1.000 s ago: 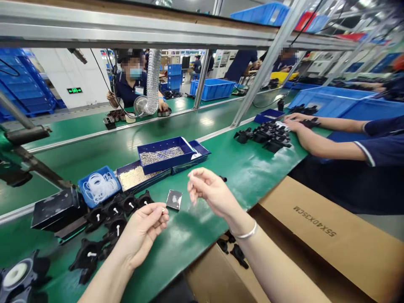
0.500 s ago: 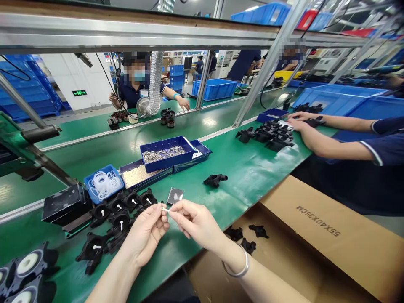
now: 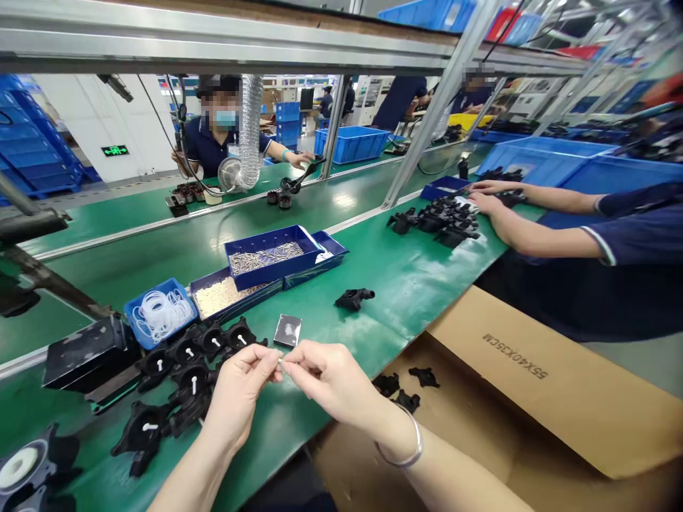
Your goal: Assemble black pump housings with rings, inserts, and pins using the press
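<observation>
My left hand (image 3: 242, 387) and my right hand (image 3: 325, 373) meet over the green worktop (image 3: 299, 419). Both are closed, thumb and forefinger pinching a small white pin (image 3: 281, 361) between them. Fingertips cover most of the pin, so its ends are hidden. Just beyond the fingers lies a small dark square block (image 3: 288, 331) with a pale top. To the left sit several black plastic housings (image 3: 193, 384), each with a white pin lying in its round recess. A single black housing (image 3: 353, 299) rests apart, farther right.
Behind are blue trays of metal pins (image 3: 269, 256), cream-coloured small parts (image 3: 221, 293) and white rings (image 3: 163, 313). An open cardboard box (image 3: 533, 370) with black parts stands below the right edge. At the right, a co-worker's hands (image 3: 488, 199) are among black parts.
My fingertips have drawn closer together, so less of the white pin shows. The view has shifted slightly. Across the bench, a co-worker's hand now has a dark part.
</observation>
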{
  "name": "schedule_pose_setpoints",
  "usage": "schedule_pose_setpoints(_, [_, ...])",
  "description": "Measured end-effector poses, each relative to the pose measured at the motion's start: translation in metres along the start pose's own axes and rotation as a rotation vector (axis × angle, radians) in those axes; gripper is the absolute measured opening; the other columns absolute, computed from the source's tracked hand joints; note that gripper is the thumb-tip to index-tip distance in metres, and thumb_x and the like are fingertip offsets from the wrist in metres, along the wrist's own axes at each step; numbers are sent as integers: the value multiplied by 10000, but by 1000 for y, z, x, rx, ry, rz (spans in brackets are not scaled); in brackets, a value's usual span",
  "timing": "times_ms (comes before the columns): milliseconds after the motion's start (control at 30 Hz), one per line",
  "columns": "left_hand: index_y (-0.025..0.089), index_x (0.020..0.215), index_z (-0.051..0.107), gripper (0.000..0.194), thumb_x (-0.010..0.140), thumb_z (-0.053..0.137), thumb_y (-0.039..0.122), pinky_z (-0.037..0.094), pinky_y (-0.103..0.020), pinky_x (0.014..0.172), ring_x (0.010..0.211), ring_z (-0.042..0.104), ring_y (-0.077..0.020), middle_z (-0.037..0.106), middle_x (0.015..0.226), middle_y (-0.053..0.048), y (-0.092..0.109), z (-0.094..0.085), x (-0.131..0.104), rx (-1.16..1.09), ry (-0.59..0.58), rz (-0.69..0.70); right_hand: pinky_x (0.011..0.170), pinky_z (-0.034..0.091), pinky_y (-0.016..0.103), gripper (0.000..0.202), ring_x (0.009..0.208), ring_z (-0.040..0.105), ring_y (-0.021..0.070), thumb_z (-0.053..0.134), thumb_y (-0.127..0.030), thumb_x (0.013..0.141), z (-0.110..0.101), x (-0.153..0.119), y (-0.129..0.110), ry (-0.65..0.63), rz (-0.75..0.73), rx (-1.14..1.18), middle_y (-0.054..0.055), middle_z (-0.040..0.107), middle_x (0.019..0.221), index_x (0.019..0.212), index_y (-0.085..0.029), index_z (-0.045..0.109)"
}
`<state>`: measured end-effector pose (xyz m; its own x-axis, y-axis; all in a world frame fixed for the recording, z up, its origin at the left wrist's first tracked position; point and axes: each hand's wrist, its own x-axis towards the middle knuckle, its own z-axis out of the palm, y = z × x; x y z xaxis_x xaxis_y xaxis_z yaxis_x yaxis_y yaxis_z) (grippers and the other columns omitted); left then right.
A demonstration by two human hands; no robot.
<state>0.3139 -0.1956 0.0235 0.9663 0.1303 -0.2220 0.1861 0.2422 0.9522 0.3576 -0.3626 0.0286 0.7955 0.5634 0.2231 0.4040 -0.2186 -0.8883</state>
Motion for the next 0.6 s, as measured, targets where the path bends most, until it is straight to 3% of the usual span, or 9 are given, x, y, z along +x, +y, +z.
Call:
schedule_pose_setpoints(100, [181, 847, 733, 319, 855, 700, 498, 483, -260, 738, 718, 591, -143, 647, 714, -12, -7, 3, 0, 237, 58, 163, 479, 355, 205, 212, 474, 464, 81, 545, -315, 982, -1, 4, 8, -61, 32, 179, -49, 545, 595, 845, -185, 642])
schedule_pose_setpoints(167, [208, 1077, 720, 384, 891, 636, 534, 498, -291, 781, 785, 635, -171, 691, 854, -40, -14, 4, 1, 329, 59, 266, 535, 412, 212, 214, 526, 513, 90, 548, -358, 986, -10, 9, 21, -26, -30, 197, -33, 581, 667, 881, -192, 635])
schedule_pose_setpoints(233, [235, 1279, 622, 496, 905, 599, 560, 511, -320, 809, 866, 667, -199, 695, 1011, -70, -20, 4, 1, 335, 15, 328, 591, 448, 233, 242, 584, 540, 105, 536, -420, 989, -31, 17, 42, 148, -43, 133, -10, 607, 755, 931, -204, 630])
schedule_pose_setpoints(300, [236, 1314, 585, 523, 907, 594, 564, 518, -333, 820, 912, 679, -215, 685, 1064, -87, -25, 4, 1, 324, -24, 339, 607, 460, 253, 287, 584, 536, 117, 498, -482, 994, -61, 25, 69, 373, 46, 38, -5, 608, 780, 996, -218, 610])
schedule_pose_setpoints(400, [219, 1245, 621, 486, 904, 597, 565, 527, -344, 818, 908, 688, -219, 691, 1022, -89, -27, 7, 1, 310, -75, 247, 585, 480, 275, 327, 511, 533, 131, 509, -545, 965, -100, 33, 110, 427, 190, -11, -35, 577, 664, 968, -224, 575])
schedule_pose_setpoints(467, [204, 1223, 631, 499, 898, 595, 582, 535, -358, 809, 917, 694, -232, 698, 1011, -97, -26, 12, -1, 259, -105, 149, 622, 517, 300, 355, 548, 592, 160, 544, -576, 934, -110, 33, 125, 406, 211, 3, -33, 571, 623, 891, -224, 547])
schedule_pose_setpoints(533, [188, 1207, 642, 512, 892, 602, 590, 533, -378, 830, 977, 695, -258, 705, 1059, -120, -27, 19, -3, 171, -118, 30, 696, 558, 331, 379, 660, 668, 190, 515, -603, 940, -102, 27, 126, 402, 205, 32, 1, 620, 710, 896, -227, 520])
schedule_pose_setpoints(600, [189, 1235, 639, 518, 892, 617, 576, 514, -404, 909, 1096, 672, -283, 690, 1185, -144, -28, 27, -6, 22, -109, -79, 775, 582, 356, 372, 774, 707, 194, 452, -597, 975, -78, 15, 114, 401, 171, 115, 52, 661, 940, 974, -230, 515])
